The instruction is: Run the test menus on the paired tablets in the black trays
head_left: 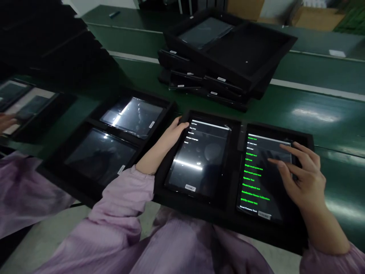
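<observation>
Clearly both hands work at one black foam tray lying at the bench's near edge, its two pockets keeping the tablets flat and screen-up. The left hand curls round the top corner of the black tablet with white menu lines, seemingly to steady it. The right hand is loose, fingers spread over the black tablet with a green list; whether it touches is unclear. A second black tray lies alongside, with stacked black trays behind on the glossy green bench.
</observation>
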Motion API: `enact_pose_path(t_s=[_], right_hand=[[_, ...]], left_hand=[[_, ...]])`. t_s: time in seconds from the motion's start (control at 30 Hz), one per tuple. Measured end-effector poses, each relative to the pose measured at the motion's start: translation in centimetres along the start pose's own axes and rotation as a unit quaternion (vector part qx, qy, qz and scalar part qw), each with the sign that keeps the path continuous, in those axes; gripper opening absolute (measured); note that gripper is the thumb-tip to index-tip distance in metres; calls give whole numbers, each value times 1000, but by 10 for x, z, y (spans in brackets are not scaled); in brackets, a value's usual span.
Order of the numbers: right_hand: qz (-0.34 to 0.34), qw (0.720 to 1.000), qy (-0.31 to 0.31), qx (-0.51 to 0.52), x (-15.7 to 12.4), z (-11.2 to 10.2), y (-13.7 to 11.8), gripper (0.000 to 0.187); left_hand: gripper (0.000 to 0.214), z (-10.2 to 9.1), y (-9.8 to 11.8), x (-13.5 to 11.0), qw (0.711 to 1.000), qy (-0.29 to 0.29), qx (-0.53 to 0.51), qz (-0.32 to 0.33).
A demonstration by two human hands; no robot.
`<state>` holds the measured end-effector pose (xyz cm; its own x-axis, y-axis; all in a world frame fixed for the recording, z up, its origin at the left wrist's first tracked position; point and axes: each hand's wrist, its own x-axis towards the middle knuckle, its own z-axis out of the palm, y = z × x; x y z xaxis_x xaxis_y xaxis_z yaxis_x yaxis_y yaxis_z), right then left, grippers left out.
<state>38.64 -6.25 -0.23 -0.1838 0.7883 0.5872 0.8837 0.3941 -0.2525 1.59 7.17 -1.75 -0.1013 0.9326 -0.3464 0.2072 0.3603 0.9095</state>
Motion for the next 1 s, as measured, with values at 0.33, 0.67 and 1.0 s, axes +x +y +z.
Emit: enact_pose_path(t_s=[0.33, 0.67, 1.0], right_hand=[[-45, 999, -16, -25, -3, 5, 9, 30], [-40, 997, 46, -50, -2, 4, 10, 30], [-6, 996, 81, -36, -4, 3, 12, 27]], left_hand=[[72, -3, 0, 1, 997, -26, -66, -13], [94, -12, -14, -10, 996, -51, -66, -14], [80, -10, -20, -9, 995, -29, -90, -15]])
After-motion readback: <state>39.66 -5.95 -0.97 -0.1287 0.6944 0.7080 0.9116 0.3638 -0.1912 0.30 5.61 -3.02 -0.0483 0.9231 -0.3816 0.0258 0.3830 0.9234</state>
